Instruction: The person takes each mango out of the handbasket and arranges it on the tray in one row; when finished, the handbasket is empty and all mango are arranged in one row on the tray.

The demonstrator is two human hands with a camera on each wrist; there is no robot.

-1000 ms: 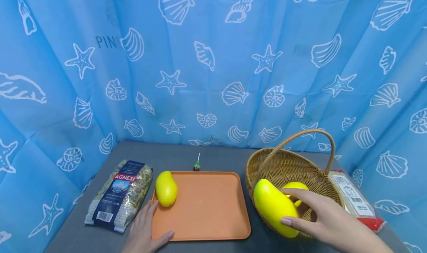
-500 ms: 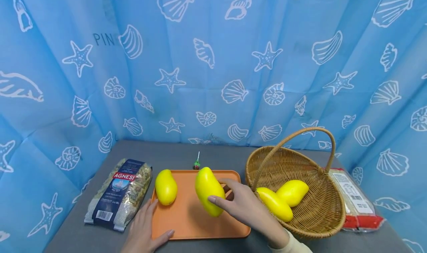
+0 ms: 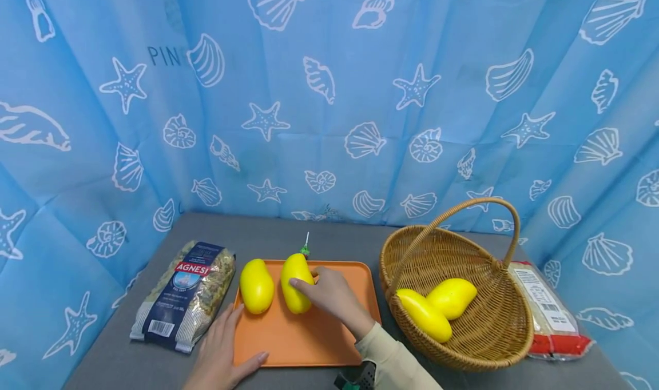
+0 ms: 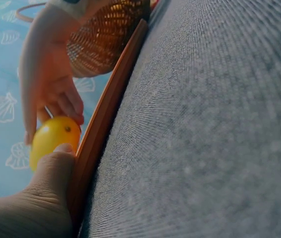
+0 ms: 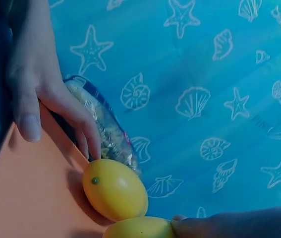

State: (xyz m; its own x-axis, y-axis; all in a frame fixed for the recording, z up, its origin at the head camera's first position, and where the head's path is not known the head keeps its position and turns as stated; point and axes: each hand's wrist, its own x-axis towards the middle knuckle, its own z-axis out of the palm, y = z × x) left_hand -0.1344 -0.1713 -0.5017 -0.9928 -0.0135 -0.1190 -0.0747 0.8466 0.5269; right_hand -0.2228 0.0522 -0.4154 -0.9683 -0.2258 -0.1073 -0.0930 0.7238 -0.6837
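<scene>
My right hand (image 3: 337, 298) grips a yellow mango (image 3: 296, 284) over the middle-left of the orange tray (image 3: 309, 350), thumb on its near side. Whether that mango touches the tray is hard to tell in the head view. Just left of it a second mango (image 3: 256, 287) lies on the tray by the left rim. With fairly straight fingers, my left hand (image 3: 218, 350) rests at the tray's front left corner. Its thumb (image 4: 53, 173) lies against the tray edge in the left wrist view. The right wrist view shows both mangoes close together, the held one (image 5: 138, 229) cut off below.
A wicker basket (image 3: 489, 338) with a tall handle stands right of the tray, holding two mangoes (image 3: 423, 317). Behind it lies a red-and-clear food packet (image 3: 551, 310). A pasta bag (image 3: 185, 298) lies at left. A small lollipop (image 3: 305, 249) sits behind the tray.
My right hand has carried the mango leftward from the basket, across the tray, to beside the other mango. The left hand has stayed at the tray corner.
</scene>
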